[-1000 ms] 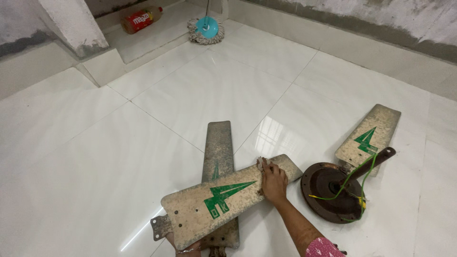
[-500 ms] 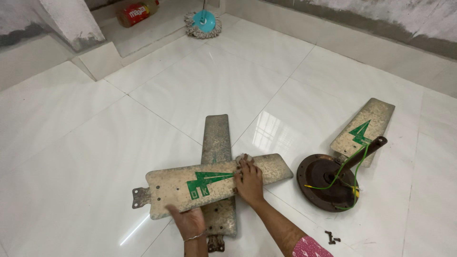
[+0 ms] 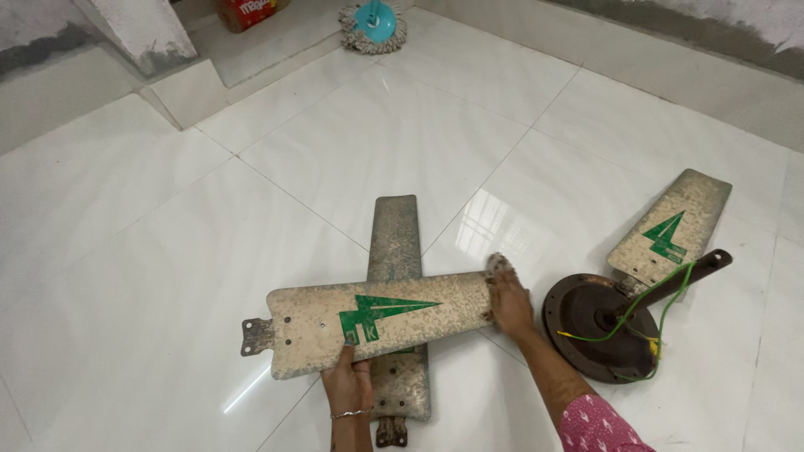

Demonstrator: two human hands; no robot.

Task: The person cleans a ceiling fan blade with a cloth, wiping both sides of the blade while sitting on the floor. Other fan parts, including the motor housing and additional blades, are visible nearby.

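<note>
Head view. A dusty fan blade (image 3: 381, 322) with a green arrow mark lay crosswise over a second blade (image 3: 397, 310) on the white tiled floor (image 3: 167, 251). The left hand (image 3: 348, 383) gripped the top blade's near edge, thumb curled onto its upper face and fingers hidden beneath. The right hand (image 3: 508, 303) lay flat and open on the blade's tip at 3 o'clock, pressing a small cloth (image 3: 497, 264) that showed just past the fingertips. A metal bracket (image 3: 255, 335) stuck out from the blade's 9 o'clock end. The second blade ran from 12 to 6 o'clock under the first. At 3 o'clock of the right hand, just beside it, sat the rusty motor (image 3: 599, 326) with its rod and green wires (image 3: 649, 305); a third blade (image 3: 674, 226) extended from it toward 1 o'clock. At 12 o'clock, well apart, stood a mop head (image 3: 373, 25) and a bottle (image 3: 247, 10).
</note>
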